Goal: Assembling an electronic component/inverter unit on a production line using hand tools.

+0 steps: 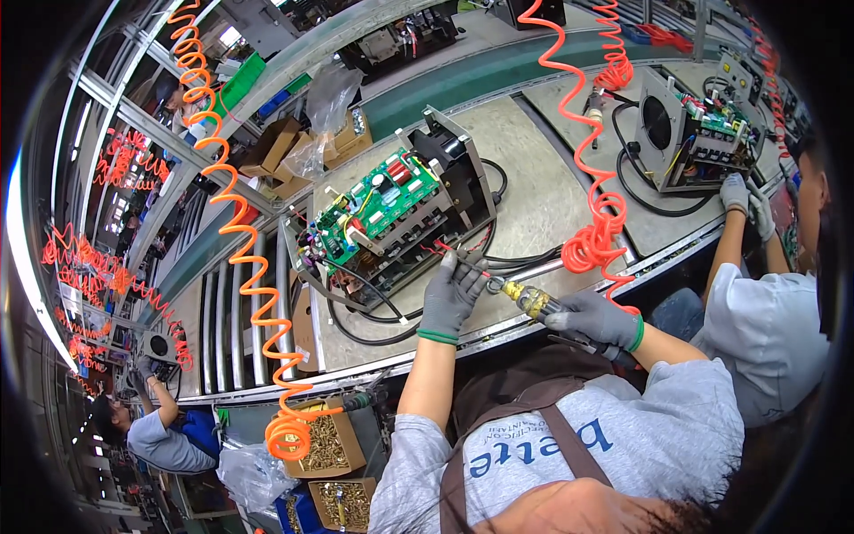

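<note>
Head view shows your gloved right hand point(598, 320) closed around the rear of a yellow-and-black hand tool point(531, 301), whose front end points toward your other hand. Your left hand point(452, 298), in a matching grey glove with a green cuff, is raised with its fingers partly bent near that front end; you cannot tell from here whether it pinches anything. Just beyond your left fingertips, red wires point(439, 246) come out of the electrical unit point(458, 178) in front of you. The unit sits on a pale work board point(525, 209), slightly left of centre, with its green circuit board point(384, 198) facing up and a black cable point(374, 338) looping around its near side. To its right, an orange coiled hose point(594, 240) hangs down onto the board's near edge. Another orange hose point(258, 267) hangs at your left, its lower coils near a cardboard box of brass-coloured parts point(327, 445). Metal rollers point(222, 325) lie left of the board. At your right, a co-worker's gloved hand point(736, 193) is at a second unit point(689, 138); farther left, another co-worker point(169, 438) reaches toward a grey unit point(160, 346).
</note>
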